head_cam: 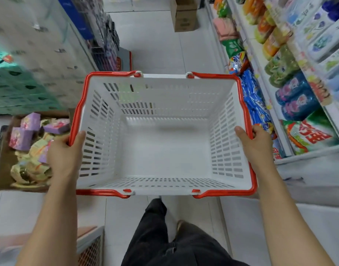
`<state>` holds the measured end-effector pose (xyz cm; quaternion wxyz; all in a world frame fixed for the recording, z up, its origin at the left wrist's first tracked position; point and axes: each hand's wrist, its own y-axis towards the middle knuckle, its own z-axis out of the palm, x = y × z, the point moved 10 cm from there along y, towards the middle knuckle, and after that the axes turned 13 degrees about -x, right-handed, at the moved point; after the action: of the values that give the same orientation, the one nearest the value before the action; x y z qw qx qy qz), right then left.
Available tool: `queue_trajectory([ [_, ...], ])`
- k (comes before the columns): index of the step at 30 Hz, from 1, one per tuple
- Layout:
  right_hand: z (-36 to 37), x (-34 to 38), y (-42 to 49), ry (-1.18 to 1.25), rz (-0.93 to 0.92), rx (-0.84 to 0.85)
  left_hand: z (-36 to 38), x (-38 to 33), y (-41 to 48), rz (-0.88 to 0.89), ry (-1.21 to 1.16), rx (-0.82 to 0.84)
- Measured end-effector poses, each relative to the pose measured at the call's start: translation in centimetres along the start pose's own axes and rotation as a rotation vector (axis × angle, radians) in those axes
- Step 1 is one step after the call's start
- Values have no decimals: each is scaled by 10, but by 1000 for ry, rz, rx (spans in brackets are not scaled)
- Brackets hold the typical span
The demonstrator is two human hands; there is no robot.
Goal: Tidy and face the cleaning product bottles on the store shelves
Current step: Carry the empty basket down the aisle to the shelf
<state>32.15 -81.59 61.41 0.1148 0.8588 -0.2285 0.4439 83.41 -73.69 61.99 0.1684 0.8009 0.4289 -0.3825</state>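
Bottles (322, 42) on R; L hand (66, 156), R hand (255, 144) grip basket (99, 116) sides.

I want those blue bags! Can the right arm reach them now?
Probably not yet. The right grip is curled on the basket rim, so it is busy. The blue bags lie just beside it, with nothing between, so letting go should free the way.

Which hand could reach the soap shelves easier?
Probably the right hand: it grips the basket rim beside the shelves. The left hand holds the far side, by a cardboard box.
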Motion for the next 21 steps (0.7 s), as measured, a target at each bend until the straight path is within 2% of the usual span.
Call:
queue_trajectory([
  [10, 77, 70, 141, 26, 60, -61, 116, -120, 153, 71, -27, 44],
  [21, 150, 118, 338, 69, 114, -99, 272, -245, 270, 48, -8, 90],
])
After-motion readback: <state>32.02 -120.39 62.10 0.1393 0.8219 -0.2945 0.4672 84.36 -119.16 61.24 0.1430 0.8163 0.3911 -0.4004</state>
